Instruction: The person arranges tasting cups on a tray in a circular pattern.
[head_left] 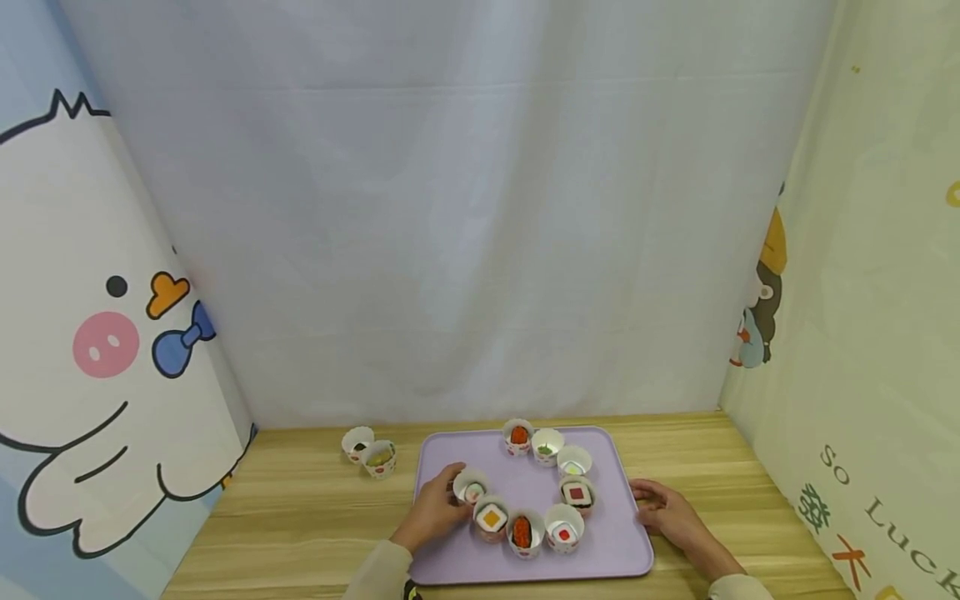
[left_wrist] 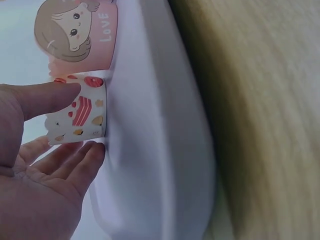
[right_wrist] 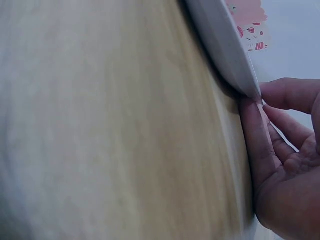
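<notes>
My left hand (head_left: pixel 433 510) holds a small white paper cup (left_wrist: pixel 82 112) printed with cake slices, thumb on one side and fingers on the other. Inside this cup is a small pale sushi-like piece (head_left: pixel 473 492). It stands at the left of a ring of several such cups on a lilac tray (head_left: pixel 450 568). Beside it is a pink-printed cup (left_wrist: pixel 102 37) containing a white piece with an orange square (head_left: pixel 491 518). At the tray's right edge, my right hand (head_left: pixel 670 515) pinches the rim (right_wrist: pixel 225 45) between thumb and fingers.
Two more filled paper cups (head_left: pixel 380 460) stand together on the wooden table (head_left: pixel 277 517), left of the tray. Cups with red-topped pieces (head_left: pixel 522 532) sit at the ring's front and back. A pale curtain (head_left: pixel 465 250) hangs behind, with printed cloths at both sides.
</notes>
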